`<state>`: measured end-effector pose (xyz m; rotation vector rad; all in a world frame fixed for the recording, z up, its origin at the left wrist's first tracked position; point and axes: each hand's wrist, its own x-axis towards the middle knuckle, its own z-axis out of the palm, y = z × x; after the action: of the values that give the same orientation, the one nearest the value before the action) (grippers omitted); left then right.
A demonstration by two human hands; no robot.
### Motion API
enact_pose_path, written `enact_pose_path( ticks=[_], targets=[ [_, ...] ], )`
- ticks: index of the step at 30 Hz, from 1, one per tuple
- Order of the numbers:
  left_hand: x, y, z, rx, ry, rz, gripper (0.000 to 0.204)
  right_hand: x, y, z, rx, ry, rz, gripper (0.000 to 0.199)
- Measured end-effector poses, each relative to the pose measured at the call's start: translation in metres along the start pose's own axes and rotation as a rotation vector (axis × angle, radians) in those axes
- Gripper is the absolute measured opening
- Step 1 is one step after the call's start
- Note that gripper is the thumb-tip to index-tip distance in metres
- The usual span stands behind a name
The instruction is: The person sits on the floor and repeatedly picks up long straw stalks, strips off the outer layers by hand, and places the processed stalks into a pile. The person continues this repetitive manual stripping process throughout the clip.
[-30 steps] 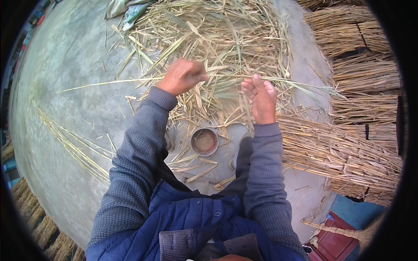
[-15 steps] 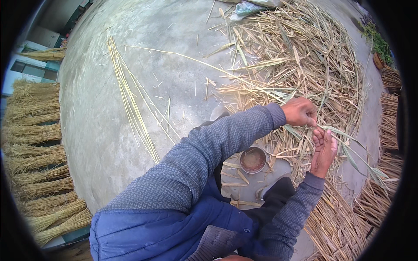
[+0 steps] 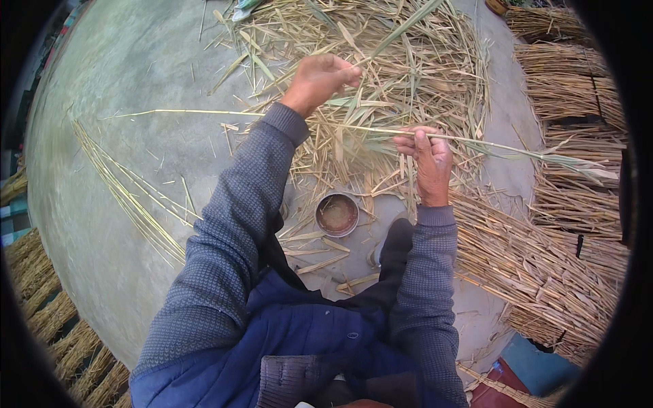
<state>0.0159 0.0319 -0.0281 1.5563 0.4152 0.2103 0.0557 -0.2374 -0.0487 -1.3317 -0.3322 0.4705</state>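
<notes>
A long pale reed stalk (image 3: 204, 113) runs across the view from the left to leafy green tips at the right. My right hand (image 3: 427, 158) is closed around the stalk near its leafy part. My left hand (image 3: 321, 76) is raised above the stalk with its fingers curled on a strip of dry leaf. Under both hands lies a loose heap of stripped dry leaves and husks (image 3: 381, 61) on the grey concrete ground (image 3: 129, 75).
A small round metal bowl (image 3: 337, 214) sits on the ground in front of my knees. Stripped stalks (image 3: 132, 197) lie in a row at the left. Tied reed bundles (image 3: 544, 265) are stacked at the right and more bundles (image 3: 47, 326) at the lower left.
The view has swung back to the right. My left hand has lifted away from my right hand, pulling leaf off the stalk, which now lies stretched across the view.
</notes>
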Motion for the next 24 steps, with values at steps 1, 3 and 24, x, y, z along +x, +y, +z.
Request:
enact_pose_path(
  ticks=[1,3,24],
  targets=[
    [0.001,-0.001,-0.009,0.151,0.073,0.063,0.017,0.0,-0.001,-0.001,0.014,0.002,0.005,0.03],
    [0.001,-0.004,-0.02,0.725,0.176,0.18,0.025,0.0,-0.003,-0.003,0.021,0.046,0.052,0.031],
    [-0.019,0.009,0.023,0.425,-0.369,0.19,0.028,-0.001,-0.015,-0.012,0.213,0.259,0.0,0.024]
  ],
)
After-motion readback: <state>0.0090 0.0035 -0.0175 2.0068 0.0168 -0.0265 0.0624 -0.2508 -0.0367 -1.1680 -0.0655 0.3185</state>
